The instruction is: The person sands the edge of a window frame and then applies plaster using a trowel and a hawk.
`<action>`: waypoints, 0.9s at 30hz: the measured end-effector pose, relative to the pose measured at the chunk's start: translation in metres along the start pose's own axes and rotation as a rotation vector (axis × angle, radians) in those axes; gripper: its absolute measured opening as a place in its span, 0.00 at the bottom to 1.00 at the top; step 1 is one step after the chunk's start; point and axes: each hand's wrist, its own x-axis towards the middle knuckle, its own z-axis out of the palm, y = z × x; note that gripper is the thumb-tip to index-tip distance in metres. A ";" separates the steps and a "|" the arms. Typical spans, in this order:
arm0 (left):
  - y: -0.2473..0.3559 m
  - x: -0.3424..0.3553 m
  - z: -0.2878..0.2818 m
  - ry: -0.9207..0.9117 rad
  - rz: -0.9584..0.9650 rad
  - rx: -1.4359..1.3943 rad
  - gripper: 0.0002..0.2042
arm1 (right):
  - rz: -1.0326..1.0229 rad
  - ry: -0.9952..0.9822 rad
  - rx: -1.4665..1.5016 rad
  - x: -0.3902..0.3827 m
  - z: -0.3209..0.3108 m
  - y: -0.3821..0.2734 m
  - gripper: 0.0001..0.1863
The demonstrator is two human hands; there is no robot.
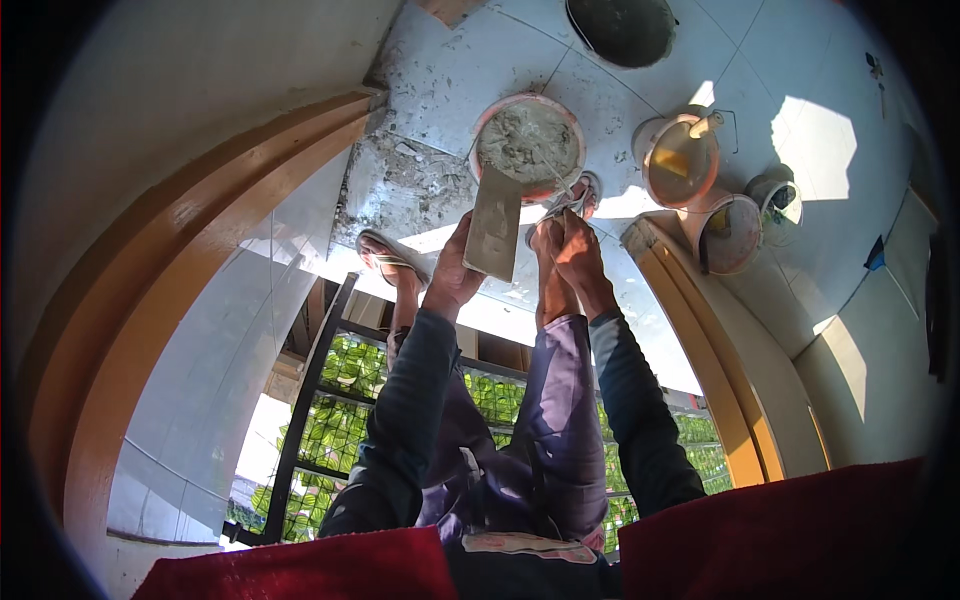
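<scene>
Left to right. Brown door frame curves down my left side. Black railing below, leafy green mesh behind it. My left sandal is on the pale tiled floor, next to a patch of grey rubble, dusty and crumbly.

Left grip: pinching a flat rectangular board near its lower left edge. Board is greyish beige, long side pointing away from me, slight lean right. Far end overlaps the near rim of the mortar bucket from here; can't tell if they touch. Bucket is pinkish, stands on the floor, with rough grey mortar in it.

Right grip: fingers curled in, in front of my right shin, just short of the right sandal. Can't tell if it's pinching anything, palm hidden.

Dark bucket at the top edge, beyond the mortar one. Right again: orange-rimmed bucket, yellow thing inside, pale handle over its rim. Second brown frame nearer me. Then another bucket, with a smaller pail just beside it. Blue-headed tool far right, near the wall.
</scene>
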 end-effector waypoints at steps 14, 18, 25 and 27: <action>0.018 -0.314 0.111 -0.078 0.156 0.354 0.23 | -0.141 -0.040 0.093 -0.143 -0.151 -0.134 0.24; 0.043 -0.423 0.145 -0.139 0.343 0.434 0.23 | -0.043 -0.267 0.474 -0.219 -0.243 -0.258 0.17; 0.049 -0.553 0.158 -0.255 0.755 0.117 0.37 | -0.488 -0.410 0.368 -0.300 -0.309 -0.423 0.14; 0.048 -0.589 0.169 -0.317 0.835 -0.026 0.37 | -0.759 -0.262 0.204 -0.306 -0.302 -0.455 0.14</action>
